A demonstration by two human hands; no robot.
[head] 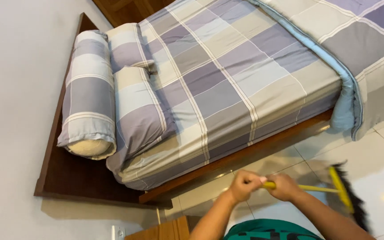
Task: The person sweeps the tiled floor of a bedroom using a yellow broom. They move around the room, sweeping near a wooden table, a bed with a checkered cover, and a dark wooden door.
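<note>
Both my hands grip the thin yellow handle of a broom (321, 188). My left hand (244, 185) is closed around the near end of the handle. Right beside it, my right hand (284, 186) holds the same handle a little farther along. The broom's yellow head with black bristles (351, 199) is blurred and lies on the white tiled floor (370, 155) at the lower right, next to the bed.
A bed (227, 84) with a checked purple, grey and beige sheet fills the middle. A bolster (89, 93) and two pillows (134, 98) lie at its head. A folded blanket (365, 49) hangs over the foot. The wooden bed frame (254, 153) borders the floor.
</note>
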